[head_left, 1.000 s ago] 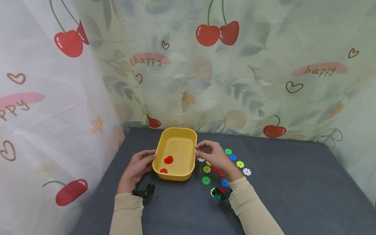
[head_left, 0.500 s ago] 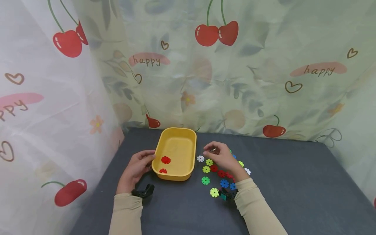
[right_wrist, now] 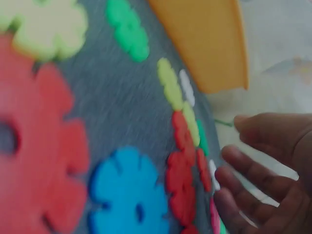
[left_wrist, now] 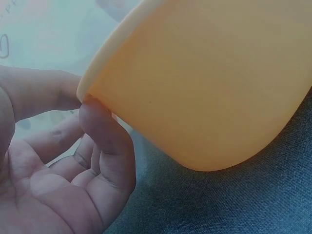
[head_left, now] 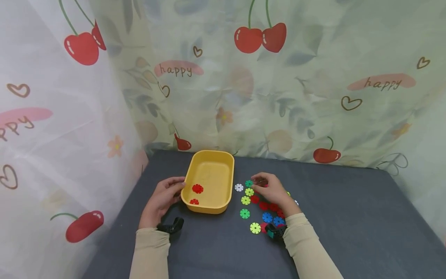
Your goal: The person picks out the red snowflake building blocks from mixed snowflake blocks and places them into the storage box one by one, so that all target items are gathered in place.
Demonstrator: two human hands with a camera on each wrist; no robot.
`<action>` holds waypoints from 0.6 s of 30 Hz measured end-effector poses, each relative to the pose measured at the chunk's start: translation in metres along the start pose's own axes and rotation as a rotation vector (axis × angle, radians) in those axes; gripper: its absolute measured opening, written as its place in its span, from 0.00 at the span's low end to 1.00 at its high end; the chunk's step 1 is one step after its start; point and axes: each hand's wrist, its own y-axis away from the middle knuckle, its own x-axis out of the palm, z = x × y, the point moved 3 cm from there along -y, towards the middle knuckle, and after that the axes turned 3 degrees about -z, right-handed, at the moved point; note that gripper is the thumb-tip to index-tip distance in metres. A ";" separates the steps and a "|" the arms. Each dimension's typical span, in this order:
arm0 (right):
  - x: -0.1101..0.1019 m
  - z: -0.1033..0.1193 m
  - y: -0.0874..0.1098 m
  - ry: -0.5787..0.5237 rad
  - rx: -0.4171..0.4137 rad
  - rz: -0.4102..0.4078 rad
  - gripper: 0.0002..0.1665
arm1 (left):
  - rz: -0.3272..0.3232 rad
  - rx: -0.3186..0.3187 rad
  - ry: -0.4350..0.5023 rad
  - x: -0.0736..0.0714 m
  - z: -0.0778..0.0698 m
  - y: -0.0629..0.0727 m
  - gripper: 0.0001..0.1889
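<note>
Left hand (head_left: 163, 197) is pinching the tray (head_left: 213, 173) by its left rim; red discs (head_left: 197, 188) are lying inside; right hand (head_left: 274, 192) is hovering over loose discs (head_left: 245, 213) right of the tray, thumb and fingers apart; green disc (head_left: 249, 184) is sitting by its fingertips, contact unclear.

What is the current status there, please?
Left hand gripping yellow tray by its rim. Right hand over loose discs, nothing visibly held. Red discs in tray. No obstruction seen.
</note>
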 end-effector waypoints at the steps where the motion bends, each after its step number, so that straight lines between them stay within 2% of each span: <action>1: -0.001 -0.001 0.000 0.032 0.001 -0.003 0.19 | 0.000 -0.001 0.001 0.000 0.000 0.000 0.23; 4: -0.002 -0.005 0.000 0.119 0.004 -0.003 0.19 | -0.001 -0.005 0.004 0.000 0.000 -0.001 0.23; 7: -0.003 -0.007 0.001 0.161 0.001 0.000 0.18 | -0.002 -0.005 0.003 0.001 0.000 -0.001 0.23; 18: -0.001 -0.007 0.002 0.206 0.005 -0.010 0.16 | 0.000 0.000 0.004 0.000 0.000 0.000 0.23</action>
